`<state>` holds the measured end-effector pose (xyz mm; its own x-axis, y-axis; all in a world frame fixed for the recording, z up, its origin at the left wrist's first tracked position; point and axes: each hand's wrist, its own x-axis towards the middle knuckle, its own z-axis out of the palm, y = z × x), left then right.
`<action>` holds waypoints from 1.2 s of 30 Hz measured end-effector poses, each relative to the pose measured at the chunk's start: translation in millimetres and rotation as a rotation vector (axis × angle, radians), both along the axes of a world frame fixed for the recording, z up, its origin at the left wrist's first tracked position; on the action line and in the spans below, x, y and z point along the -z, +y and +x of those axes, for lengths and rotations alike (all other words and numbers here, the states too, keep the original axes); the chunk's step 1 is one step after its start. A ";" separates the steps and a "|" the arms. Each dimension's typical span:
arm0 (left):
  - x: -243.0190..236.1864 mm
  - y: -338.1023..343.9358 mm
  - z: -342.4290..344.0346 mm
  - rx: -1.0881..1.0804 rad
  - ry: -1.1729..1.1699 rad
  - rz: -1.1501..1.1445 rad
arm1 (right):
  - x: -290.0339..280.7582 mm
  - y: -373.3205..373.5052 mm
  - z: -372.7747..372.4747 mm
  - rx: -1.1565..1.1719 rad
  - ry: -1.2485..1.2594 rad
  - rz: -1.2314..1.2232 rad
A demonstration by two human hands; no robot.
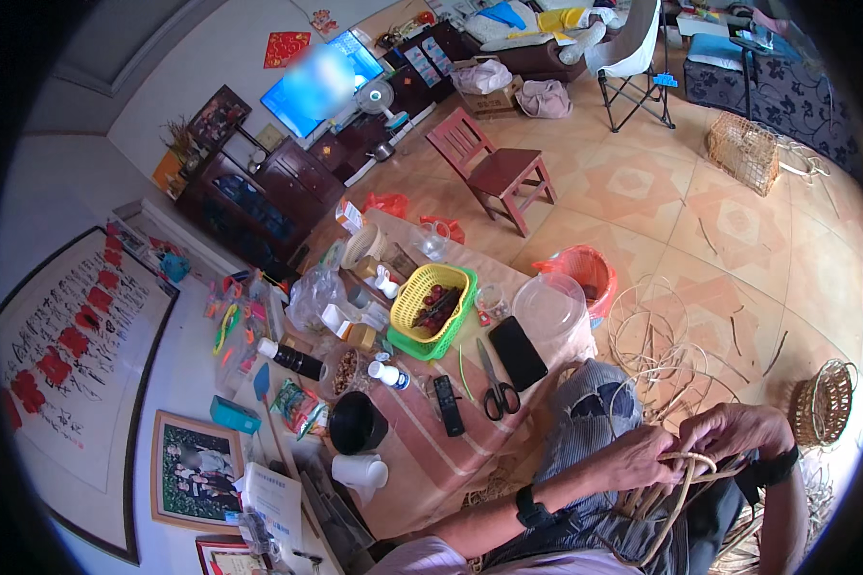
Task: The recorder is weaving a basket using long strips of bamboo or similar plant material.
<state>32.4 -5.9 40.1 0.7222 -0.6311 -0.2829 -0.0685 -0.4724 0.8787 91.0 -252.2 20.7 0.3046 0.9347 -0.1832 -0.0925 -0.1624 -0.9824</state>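
Note:
Over my lap, my left hand (640, 458) and my right hand (736, 430) meet with fingers closed on pale cane strips. One thicker cane strip (679, 513) loops at the fingertips and hangs down across my dark trousers. Shorter strips fan out below the left hand; how they join is hidden by the fingers. Long thin cane strands (647, 316) curl in wide loops above the hands and down to the floor. A round woven basket (822, 402) stands just beyond my right hand.
The table (431, 431) at my left carries scissors (497, 381), a black phone (518, 353), a remote control (447, 406), a yellow basket of fruit (414, 299), and several bottles and cups. A red chair (499, 172) and a wire-like woven cage (743, 153) stand on the tiled floor.

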 end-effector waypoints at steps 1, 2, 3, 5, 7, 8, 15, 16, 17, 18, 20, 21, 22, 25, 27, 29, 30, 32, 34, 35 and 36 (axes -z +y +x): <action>1.1 0.2 0.9 0.001 0.001 0.028 | 2.6 2.3 1.1 0.009 0.048 -0.015; 2.9 0.4 1.7 0.002 -0.005 0.017 | 4.6 4.9 0.9 -0.004 0.063 -0.061; 4.9 0.4 2.1 -0.001 -0.011 -0.028 | 5.5 7.4 -0.8 -0.017 0.039 -0.140; 9.2 -0.1 2.8 -0.009 -0.033 0.022 | 4.4 11.7 -8.5 0.048 0.132 -0.081; 12.5 -1.0 2.9 -0.021 -0.055 0.036 | 0.4 13.6 -18.1 0.279 0.243 -0.026; 13.4 -1.6 2.5 -0.051 -0.068 0.007 | -1.7 13.7 -22.1 0.352 0.179 -0.103; 12.5 -10.5 -9.0 -0.241 -0.150 -0.217 | 14.1 -1.7 -23.7 0.726 0.093 -0.295; 13.1 -9.5 -9.7 -0.214 -0.155 -0.181 | 23.0 -2.3 -20.6 0.753 0.036 -0.342; 14.1 -6.6 -10.3 -0.218 -0.144 -0.145 | 31.8 -3.8 -20.0 0.742 0.053 -0.279; 15.1 -2.8 -11.9 -0.140 -0.113 -0.193 | 41.0 -4.6 -21.4 0.887 -0.032 -0.195; 17.3 0.0 -14.4 -0.063 -0.082 -0.241 | 49.4 -19.4 2.1 0.867 -0.226 -0.510; 18.3 0.1 -14.7 -0.075 -0.081 -0.244 | 54.0 -23.4 7.2 1.026 -0.329 -0.433; 19.2 0.0 -14.5 -0.086 -0.083 -0.248 | 53.4 -32.9 16.0 1.009 -0.241 -0.404; 20.2 0.1 -12.0 -0.079 -0.088 -0.231 | 46.2 -48.6 28.3 1.052 -0.216 -0.430; 20.3 0.3 -10.5 -0.059 -0.081 -0.210 | 36.6 -51.6 23.1 1.115 -0.245 -0.441; 20.4 1.3 -9.8 -0.053 -0.086 -0.211 | 20.8 -55.0 7.7 1.253 -0.578 -0.600; 20.5 1.5 -9.7 -0.053 -0.072 -0.166 | 11.9 -56.1 -2.7 1.258 -0.510 -0.580; 21.1 1.5 -8.6 -0.056 -0.130 -0.230 | -7.7 -58.4 -29.7 1.369 -0.634 -0.521; 21.4 1.1 -6.1 -0.057 -0.133 -0.231 | -25.5 -54.4 -64.1 1.473 -0.637 -0.509; 21.1 0.5 -5.1 -0.042 -0.126 -0.276 | -34.1 -51.0 -86.6 1.465 -0.794 -0.476; 20.7 0.6 -4.8 -0.045 -0.129 -0.264 | -39.7 -43.3 -111.4 1.465 -0.929 -0.527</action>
